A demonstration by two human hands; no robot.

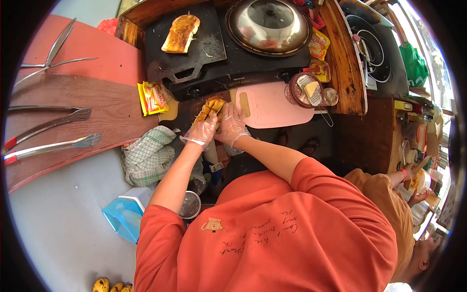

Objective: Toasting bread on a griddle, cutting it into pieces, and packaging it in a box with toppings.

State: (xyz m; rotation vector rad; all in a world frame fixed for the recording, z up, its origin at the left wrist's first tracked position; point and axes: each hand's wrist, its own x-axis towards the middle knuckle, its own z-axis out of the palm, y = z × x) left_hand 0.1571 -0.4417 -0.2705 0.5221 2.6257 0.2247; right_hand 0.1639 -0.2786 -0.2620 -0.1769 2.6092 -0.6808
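Both of my hands wear clear plastic gloves. Between them is toasted bread cut into pieces (212, 107), over the dark board in front of the stove. My left hand (205, 130) grips its near left side. Along its right side lies my right hand (230, 122), with the fingers pointing away from me and partly hiding the bread. A whole browned slice of toast (181, 33) rests on the black griddle plate (213, 49). The pink cutting board (273, 109) is just right of my right hand. Left of the bread lies a yellow Palmia packet (152, 98).
A domed lid (271, 25) covers a pan on the Rinnai stove (240, 78). A grater (309, 89) with a pale block sits on a round container. Metal tongs (54, 146) lie left, near a checked cloth (147, 155). Another person (386, 208) works at the right.
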